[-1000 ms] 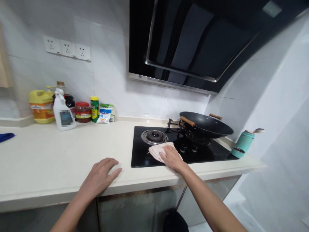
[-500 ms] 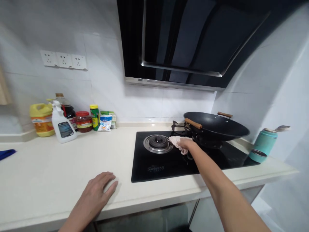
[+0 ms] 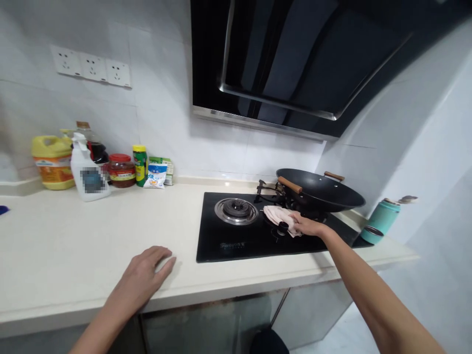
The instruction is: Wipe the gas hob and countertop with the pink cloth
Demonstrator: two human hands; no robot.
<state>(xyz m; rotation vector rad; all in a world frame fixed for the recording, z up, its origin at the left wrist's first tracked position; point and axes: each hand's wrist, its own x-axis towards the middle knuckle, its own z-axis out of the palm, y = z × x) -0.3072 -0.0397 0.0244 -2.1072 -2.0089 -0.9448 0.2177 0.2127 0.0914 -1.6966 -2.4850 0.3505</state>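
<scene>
My right hand (image 3: 308, 225) presses a pale pink cloth (image 3: 278, 216) onto the black glass hob (image 3: 236, 238), just in front of the wok's burner and beside a control knob (image 3: 282, 227). The cloth lies between the round left burner (image 3: 236, 210) and the black wok (image 3: 319, 189), which sits on the right burner with its wooden handle pointing left. My left hand (image 3: 145, 275) rests flat, fingers spread, on the cream worktop (image 3: 84, 246) near its front edge, left of the hob.
A white spray bottle (image 3: 87, 169), yellow oil jug (image 3: 52, 162), red-lidded jar (image 3: 121, 170), green can and small packets stand along the back wall at left. A teal flask (image 3: 379, 220) lies at the right end. The black extractor hood (image 3: 295, 64) hangs overhead.
My right hand carried the cloth from the hob's front edge back to the burner, and now a little to the right, in front of the wok. My left hand stayed on the worktop.
</scene>
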